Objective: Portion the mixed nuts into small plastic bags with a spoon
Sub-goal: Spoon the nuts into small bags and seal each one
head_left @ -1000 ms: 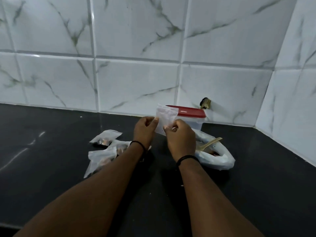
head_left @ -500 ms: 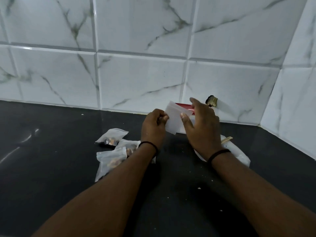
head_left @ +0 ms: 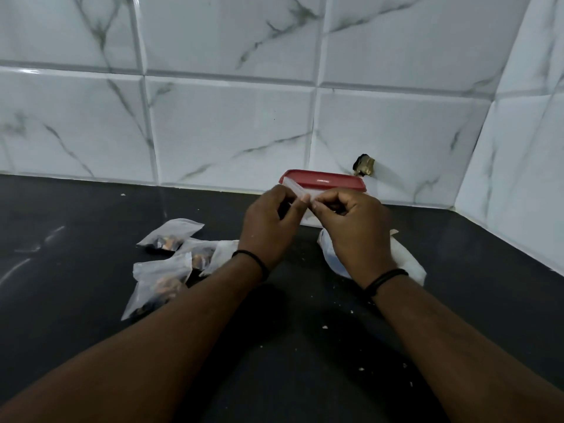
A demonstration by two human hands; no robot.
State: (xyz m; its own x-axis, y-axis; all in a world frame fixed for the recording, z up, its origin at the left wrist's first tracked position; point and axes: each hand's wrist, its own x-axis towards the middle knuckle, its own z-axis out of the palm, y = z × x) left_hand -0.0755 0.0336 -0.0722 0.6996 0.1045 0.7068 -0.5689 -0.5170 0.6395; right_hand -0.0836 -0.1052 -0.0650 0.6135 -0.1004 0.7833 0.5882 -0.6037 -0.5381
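1. The table [head_left: 76, 346] is a dark, glossy surface that runs back to a wall of white marbled tiles [head_left: 229, 126]; pale crumbs lie scattered over its near middle part.
2. At the left of the middle lies a cluster of filled small bags [head_left: 166, 264], clear plastic with brown and dark nuts showing through. They lie flat on the table, overlapping or touching one another, the farthest one [head_left: 171, 236] a little apart towards the wall.
3. The left hand [head_left: 268, 230] is raised above the table just right of that cluster, a dark band round its wrist. Its fingers are curled and its thumb and fingertips pinch the left side of an empty small bag [head_left: 294, 187].
4. That empty small bag, whitish and translucent, is held up between both hands, in front of the red lid. Only its upper edge shows clearly; the rest is hidden behind the fingers.
5. A red-lidded container [head_left: 323, 180] stands on the table against the wall, behind the hands; only its lid and a strip of its pale body show.
6. The right hand [head_left: 354, 230] faces the left one, fingers curled, thumb and forefinger pinching the right side of the same bag. It too wears a dark band at the wrist.
7. Under and behind the right hand lies a large white plastic bag [head_left: 406, 264], crumpled on the table; its contents are hidden.
8. On the wall above the container there is a small brass-coloured fitting [head_left: 364, 165].
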